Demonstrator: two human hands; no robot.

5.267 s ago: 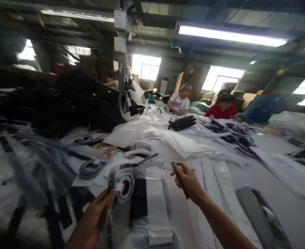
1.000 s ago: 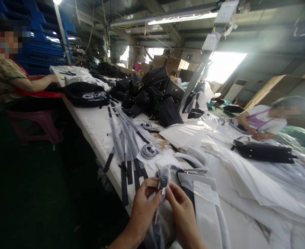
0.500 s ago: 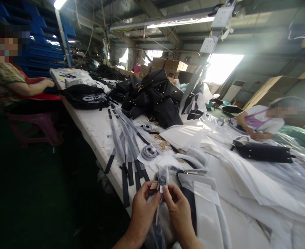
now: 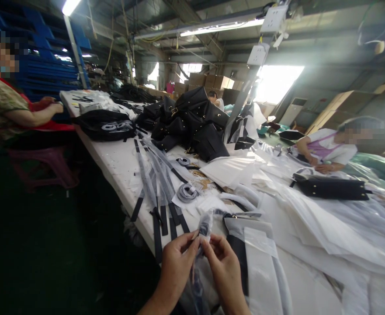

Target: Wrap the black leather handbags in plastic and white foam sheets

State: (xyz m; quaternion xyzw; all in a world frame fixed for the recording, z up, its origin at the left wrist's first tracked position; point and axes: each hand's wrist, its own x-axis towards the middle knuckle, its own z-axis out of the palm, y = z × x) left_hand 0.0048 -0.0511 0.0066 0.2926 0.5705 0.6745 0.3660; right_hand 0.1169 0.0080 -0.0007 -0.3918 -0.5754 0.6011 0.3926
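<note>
A dark strap in clear plastic wrap (image 4: 204, 227) runs up between my hands at the near edge of the table. My left hand (image 4: 176, 263) pinches it from the left, thumb and fingertips together. From the right, my right hand (image 4: 224, 267) pinches the same wrapped strap, its fingertips almost meeting the left ones. Below the fingers the strap hangs down between my wrists. A black handbag (image 4: 238, 253) partly covered with white wrapping sheets (image 4: 264, 267) lies right beside my right hand.
Several plastic-wrapped black straps (image 4: 157, 188) lie left on the table, near a coiled wrapped strap (image 4: 187, 193). Black bags (image 4: 192, 122) are heaped behind. White sheets (image 4: 297, 214) spread right, near another black bag (image 4: 331, 187). A person (image 4: 326, 151) works at right, another (image 4: 12, 105) sits left.
My fingertips have closed further around the wrapped strap, and the pale tag seen between them before is now mostly covered. The view has shifted slightly.
</note>
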